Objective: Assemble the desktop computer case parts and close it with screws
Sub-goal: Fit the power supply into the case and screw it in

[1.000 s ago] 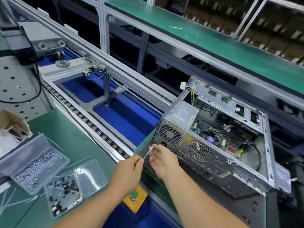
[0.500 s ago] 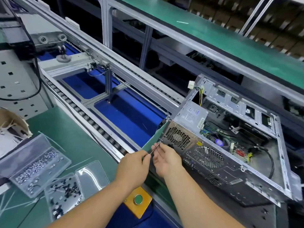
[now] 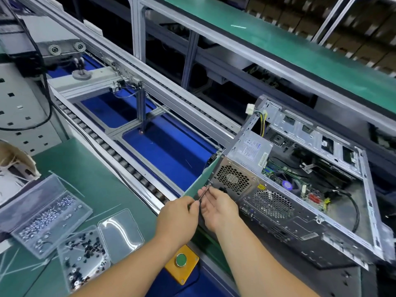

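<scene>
Both hands have travelled up toward the rear corner of the computer case [image 3: 300, 202] since the earlier frame, and the screwdriver [image 3: 204, 192] tip now sits at a screw hole on the case's left rear edge rather than short of it; the left hand [image 3: 177, 213] has its fingers curled round the slim driver's handle, while the right hand [image 3: 216, 203] steadies the shaft, its fingers pinched together on it near the tip; whether a screw is on the tip is too small to tell.

To do this step well, I judge the driver should stay in line with the hole, the right fingers guiding only until the thread bites, the left turning with light pressure so the tip does not skid across the perforated fan grille [image 3: 232, 179]; the case is open on top, its board and cables exposed, so closing is some way off.

The case lies at the right end of the green counter [image 3: 90, 168], beside the roller conveyor [image 3: 120, 155]; near the counter's left edge stand a clear box of silver screws [image 3: 46, 215] and a clear box of black screws [image 3: 85, 254] with its lid open; a yellow box with a green push button [image 3: 181, 260] sits at the front edge; a green shelf [image 3: 278, 39] runs overhead behind the conveyor.
</scene>
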